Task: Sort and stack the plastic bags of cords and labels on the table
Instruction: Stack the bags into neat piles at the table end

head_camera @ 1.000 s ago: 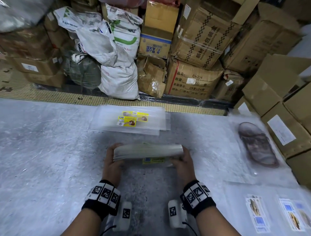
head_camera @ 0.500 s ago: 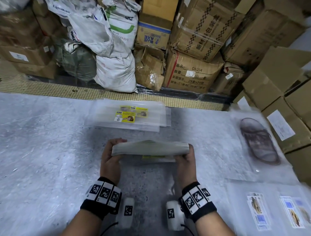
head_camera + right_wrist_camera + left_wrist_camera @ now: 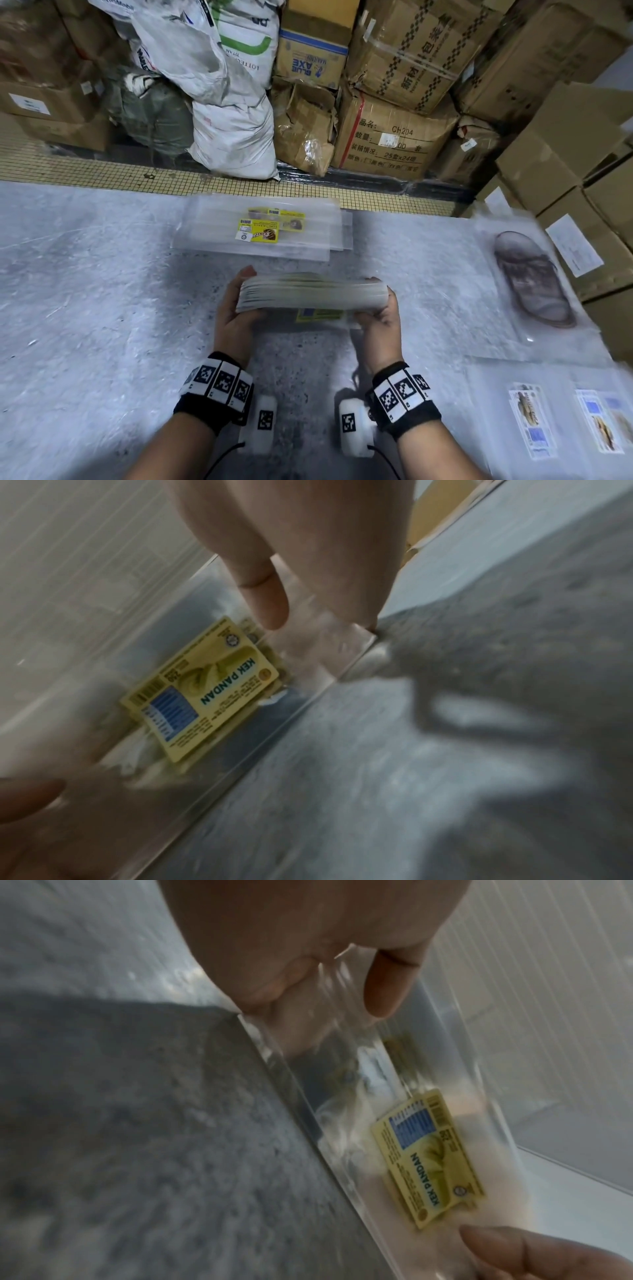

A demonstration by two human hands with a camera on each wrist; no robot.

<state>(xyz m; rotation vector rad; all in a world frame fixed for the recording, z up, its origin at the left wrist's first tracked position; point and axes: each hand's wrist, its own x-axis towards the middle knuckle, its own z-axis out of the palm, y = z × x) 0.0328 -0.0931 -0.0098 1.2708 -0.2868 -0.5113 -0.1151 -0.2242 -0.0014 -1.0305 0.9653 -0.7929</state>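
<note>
— Where's the stack of bags [image 3: 313,294]?

— Held over the bench [image 3: 85,308], near its middle. The left hand [image 3: 234,308] has its grip curled round the left end, the right hand [image 3: 380,320] clamps the right end; a yellow label [image 3: 428,1156] shows through the plastic underneath.

— Any open room?

— Bare bench to the left. Ahead, flat bags with yellow labels [image 3: 260,228] lie near the far edge. To the right lies a bagged sandal [image 3: 532,277], with labelled bags [image 3: 565,421] nearer the front edge

Cardboard boxes [image 3: 394,144], white sacks [image 3: 233,137] behind the table; a bagged sandal [image 3: 532,279] at right.
</note>
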